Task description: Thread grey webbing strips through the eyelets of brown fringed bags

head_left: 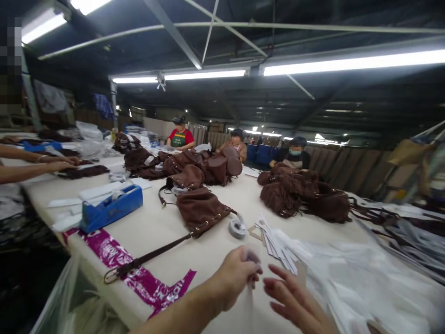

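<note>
Near the front of the table, my left hand (236, 273) is closed, pinching a thin, see-through piece of plastic (251, 255) that partly hangs down below the fingers. Just to its right, my right hand (294, 297) has its fingers spread and holds nothing; it is blurred. Beyond my hands lies a brown drawstring bag (203, 211) with metal eyelets, its dark strap (156, 254) stretching toward the table's left edge. A grey wrapped roll (237, 228) sits beside the bag. White paper strips (276, 243) lie fanned out behind my right hand.
A blue tape dispenser (111, 208) stands on the left. Brown bags are heaped at mid-table (215, 167) and right (302, 195). Clear plastic bags (375, 278) cover the near right. Another person's hands (59, 163) work at far left; several people are across the table (243, 204).
</note>
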The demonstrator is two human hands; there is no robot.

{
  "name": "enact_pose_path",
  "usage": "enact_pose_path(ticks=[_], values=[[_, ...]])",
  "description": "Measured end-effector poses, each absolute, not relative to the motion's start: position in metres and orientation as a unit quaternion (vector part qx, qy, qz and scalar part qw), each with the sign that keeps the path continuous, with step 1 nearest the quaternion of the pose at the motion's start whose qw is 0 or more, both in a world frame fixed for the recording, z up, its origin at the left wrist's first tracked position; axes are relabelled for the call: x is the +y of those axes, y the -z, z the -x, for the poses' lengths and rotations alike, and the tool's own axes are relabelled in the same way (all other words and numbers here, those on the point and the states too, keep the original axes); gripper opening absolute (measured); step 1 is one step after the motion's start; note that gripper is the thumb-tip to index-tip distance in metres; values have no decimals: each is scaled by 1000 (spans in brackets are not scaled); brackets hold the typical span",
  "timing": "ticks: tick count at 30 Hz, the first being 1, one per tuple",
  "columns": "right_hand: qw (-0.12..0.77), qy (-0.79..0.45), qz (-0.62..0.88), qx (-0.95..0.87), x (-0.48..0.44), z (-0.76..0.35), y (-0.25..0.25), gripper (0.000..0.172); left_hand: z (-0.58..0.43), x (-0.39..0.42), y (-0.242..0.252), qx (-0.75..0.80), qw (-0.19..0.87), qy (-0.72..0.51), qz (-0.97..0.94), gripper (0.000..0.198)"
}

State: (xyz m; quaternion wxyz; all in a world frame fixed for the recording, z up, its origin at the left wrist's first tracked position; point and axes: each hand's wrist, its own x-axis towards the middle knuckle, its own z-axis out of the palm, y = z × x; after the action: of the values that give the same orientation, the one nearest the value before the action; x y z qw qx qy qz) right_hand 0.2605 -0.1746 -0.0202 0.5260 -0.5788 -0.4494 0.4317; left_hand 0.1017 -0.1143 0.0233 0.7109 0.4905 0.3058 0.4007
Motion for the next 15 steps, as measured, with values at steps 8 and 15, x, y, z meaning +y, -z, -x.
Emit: enact_pose_path(ticks=[8,15], values=[[473,-739,302,-372,-143,-108,46,69,-5,-121,28,365,585,-535,-487,8],[414,-747,310,-418,-125,-66,49,48,105,-105,2,520,270,-361,-725,30]])
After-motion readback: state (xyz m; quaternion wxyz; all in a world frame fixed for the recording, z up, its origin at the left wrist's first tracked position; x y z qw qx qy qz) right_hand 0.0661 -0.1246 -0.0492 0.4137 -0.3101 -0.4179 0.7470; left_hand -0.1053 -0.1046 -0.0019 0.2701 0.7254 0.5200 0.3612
